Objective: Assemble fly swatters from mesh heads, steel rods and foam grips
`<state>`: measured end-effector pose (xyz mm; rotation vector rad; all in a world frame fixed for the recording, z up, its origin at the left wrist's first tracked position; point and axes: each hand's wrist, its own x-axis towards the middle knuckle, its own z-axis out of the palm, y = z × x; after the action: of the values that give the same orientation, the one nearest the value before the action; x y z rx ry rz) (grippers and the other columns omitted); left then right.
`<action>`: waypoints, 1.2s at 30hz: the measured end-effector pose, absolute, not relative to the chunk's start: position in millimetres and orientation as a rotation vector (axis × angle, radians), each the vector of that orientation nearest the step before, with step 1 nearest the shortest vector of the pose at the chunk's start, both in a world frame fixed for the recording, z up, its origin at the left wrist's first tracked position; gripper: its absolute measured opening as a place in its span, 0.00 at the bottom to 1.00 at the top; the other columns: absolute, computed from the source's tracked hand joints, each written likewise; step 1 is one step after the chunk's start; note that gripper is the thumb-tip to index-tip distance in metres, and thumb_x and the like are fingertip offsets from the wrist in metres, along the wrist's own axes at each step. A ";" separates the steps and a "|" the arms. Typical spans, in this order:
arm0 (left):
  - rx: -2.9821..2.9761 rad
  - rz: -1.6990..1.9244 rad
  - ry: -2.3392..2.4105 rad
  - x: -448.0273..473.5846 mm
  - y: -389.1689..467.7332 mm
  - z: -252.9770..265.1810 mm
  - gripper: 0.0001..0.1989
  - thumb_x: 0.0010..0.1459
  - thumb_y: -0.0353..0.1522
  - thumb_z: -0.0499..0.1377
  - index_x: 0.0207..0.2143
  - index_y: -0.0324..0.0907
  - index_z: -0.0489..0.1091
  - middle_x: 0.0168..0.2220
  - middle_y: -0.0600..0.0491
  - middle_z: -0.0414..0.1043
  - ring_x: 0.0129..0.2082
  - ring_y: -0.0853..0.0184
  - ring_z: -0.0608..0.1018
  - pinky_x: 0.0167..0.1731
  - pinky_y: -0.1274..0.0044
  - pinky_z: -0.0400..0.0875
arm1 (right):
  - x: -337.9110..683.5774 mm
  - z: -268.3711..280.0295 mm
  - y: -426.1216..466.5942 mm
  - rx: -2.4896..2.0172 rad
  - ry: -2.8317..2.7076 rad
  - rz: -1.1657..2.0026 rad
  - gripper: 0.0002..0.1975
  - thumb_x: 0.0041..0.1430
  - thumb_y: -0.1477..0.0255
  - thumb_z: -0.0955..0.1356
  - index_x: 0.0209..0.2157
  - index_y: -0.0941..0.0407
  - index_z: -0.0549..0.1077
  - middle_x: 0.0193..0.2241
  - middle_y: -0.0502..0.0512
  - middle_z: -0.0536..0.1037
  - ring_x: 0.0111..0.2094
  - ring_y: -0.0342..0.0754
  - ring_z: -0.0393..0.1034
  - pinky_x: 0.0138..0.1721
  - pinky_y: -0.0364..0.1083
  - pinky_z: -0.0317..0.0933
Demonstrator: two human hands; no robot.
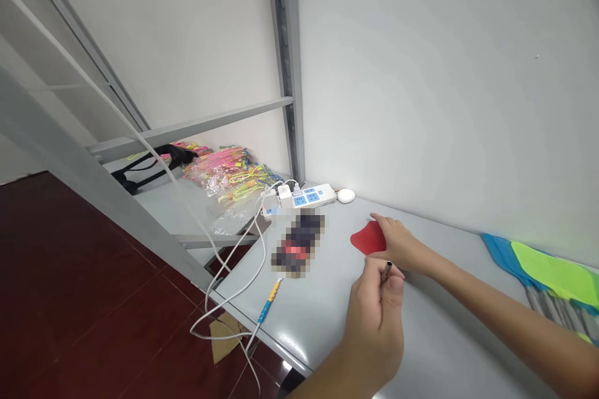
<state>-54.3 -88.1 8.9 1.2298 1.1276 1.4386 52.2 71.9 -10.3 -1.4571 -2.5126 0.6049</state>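
A slim metal rod (386, 270) with a dark, hollow-looking tip pokes out of my left hand (374, 318), which is closed around it with the thumb alongside. Just beyond it, my right hand (401, 244) grips a red piece (369, 238) dotted with small holes, low over the grey tabletop. Its fingers lie along the far edge and its thumb along the near edge. The palm hides the right part of the red piece. The two hands are close together, the left nearer to me. Most of the rod is concealed inside my left fist.
Left of my hands lies a pixelated phone-like object (299, 243) with a cable (269, 300). Behind it are a power strip (309, 196) and a white round object (346, 196). Blue and lime pieces (556, 271) lie right. Bagged colourful cords (229, 171) rest on a shelf beyond the metal frame.
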 end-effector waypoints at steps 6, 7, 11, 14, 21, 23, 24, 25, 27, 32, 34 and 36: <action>1.448 1.491 1.139 -52.9 -74.1 10.2 0.19 0.69 0.45 0.41 0.28 0.44 0.52 0.25 0.57 0.52 0.25 0.69 0.56 0.27 0.74 0.52 | 78.9 -14.9 75.9 -1.564 -2.381 0.709 0.51 0.43 0.63 0.74 0.66 0.52 0.49 0.56 0.64 0.62 0.57 0.61 0.59 0.47 0.52 0.62; 1.473 1.491 1.136 -52.8 -73.0 7.8 0.19 0.69 0.45 0.41 0.28 0.44 0.52 0.25 0.57 0.51 0.25 0.69 0.56 0.26 0.74 0.51 | 82.9 -14.8 76.3 -1.592 -2.349 0.732 0.52 0.43 0.63 0.74 0.66 0.52 0.48 0.56 0.64 0.62 0.55 0.60 0.61 0.45 0.51 0.63; 1.487 1.478 1.122 -51.2 -72.2 -2.8 0.18 0.70 0.43 0.41 0.28 0.44 0.51 0.23 0.59 0.50 0.22 0.71 0.54 0.24 0.75 0.49 | 96.2 -10.0 77.9 -1.636 -2.146 0.922 0.55 0.44 0.60 0.75 0.67 0.55 0.44 0.52 0.63 0.66 0.44 0.55 0.71 0.38 0.49 0.67; 1.502 1.482 1.090 -49.6 -72.9 -8.4 0.18 0.70 0.43 0.42 0.28 0.44 0.50 0.23 0.59 0.50 0.22 0.72 0.53 0.23 0.75 0.48 | 101.5 -2.9 77.9 -1.612 -1.993 1.087 0.52 0.45 0.59 0.75 0.66 0.55 0.46 0.43 0.59 0.72 0.37 0.53 0.73 0.33 0.48 0.67; 1.471 1.495 1.049 -48.7 -74.5 -15.0 0.18 0.69 0.44 0.42 0.28 0.44 0.50 0.23 0.59 0.48 0.23 0.71 0.56 0.25 0.75 0.51 | 102.2 20.0 66.6 -1.553 -1.970 0.913 0.32 0.52 0.61 0.72 0.57 0.51 0.60 0.33 0.51 0.72 0.30 0.50 0.72 0.25 0.45 0.64; 1.521 1.504 1.027 -48.9 -76.1 -17.7 0.18 0.69 0.44 0.42 0.28 0.44 0.51 0.23 0.59 0.49 0.24 0.70 0.58 0.26 0.75 0.53 | 102.9 24.1 61.7 -1.533 -1.995 0.871 0.29 0.53 0.62 0.71 0.56 0.50 0.62 0.31 0.50 0.72 0.29 0.49 0.71 0.24 0.44 0.63; 1.532 1.511 1.022 -49.3 -76.7 -19.0 0.18 0.69 0.44 0.42 0.28 0.44 0.51 0.23 0.59 0.50 0.24 0.70 0.58 0.26 0.75 0.54 | 103.6 25.3 59.4 -1.523 -2.010 0.847 0.28 0.53 0.63 0.71 0.55 0.50 0.63 0.31 0.50 0.72 0.28 0.49 0.71 0.24 0.44 0.63; 1.528 1.520 1.023 -49.8 -77.0 -20.2 0.18 0.69 0.44 0.42 0.29 0.44 0.52 0.23 0.59 0.50 0.23 0.70 0.59 0.26 0.75 0.55 | 104.5 26.1 57.2 -1.514 -2.026 0.822 0.27 0.54 0.63 0.71 0.55 0.50 0.63 0.31 0.50 0.72 0.28 0.48 0.71 0.23 0.44 0.62; 1.495 1.534 1.039 -51.4 -77.1 -21.8 0.18 0.69 0.44 0.42 0.29 0.44 0.54 0.23 0.58 0.53 0.23 0.71 0.60 0.27 0.75 0.56 | 106.6 27.3 53.1 -1.498 -2.054 0.791 0.26 0.54 0.63 0.70 0.54 0.50 0.64 0.32 0.50 0.72 0.28 0.48 0.70 0.23 0.44 0.62; 1.480 1.513 1.036 -54.8 -76.1 -20.2 0.18 0.69 0.44 0.41 0.30 0.44 0.54 0.24 0.58 0.58 0.23 0.71 0.63 0.26 0.76 0.57 | 114.0 36.7 41.7 -1.478 -2.092 0.726 0.24 0.55 0.64 0.70 0.53 0.49 0.65 0.31 0.50 0.73 0.27 0.48 0.70 0.24 0.45 0.63; 1.498 1.505 1.030 -55.6 -76.2 -18.9 0.18 0.69 0.44 0.42 0.29 0.44 0.54 0.24 0.58 0.57 0.23 0.71 0.64 0.25 0.76 0.57 | 119.3 44.4 35.9 -1.479 -2.072 0.694 0.23 0.55 0.63 0.70 0.53 0.50 0.66 0.30 0.50 0.73 0.27 0.48 0.70 0.24 0.44 0.63; 1.498 1.520 1.027 -56.4 -76.4 -18.4 0.18 0.69 0.44 0.42 0.29 0.44 0.53 0.23 0.59 0.57 0.23 0.71 0.65 0.25 0.76 0.56 | 126.2 53.2 29.0 -1.478 -2.026 0.697 0.21 0.55 0.62 0.70 0.51 0.50 0.69 0.30 0.50 0.74 0.27 0.48 0.71 0.24 0.44 0.64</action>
<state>-56.4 -76.4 -18.4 1.4976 1.0275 1.5203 126.2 29.0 53.2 -1.4776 -2.0259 0.6966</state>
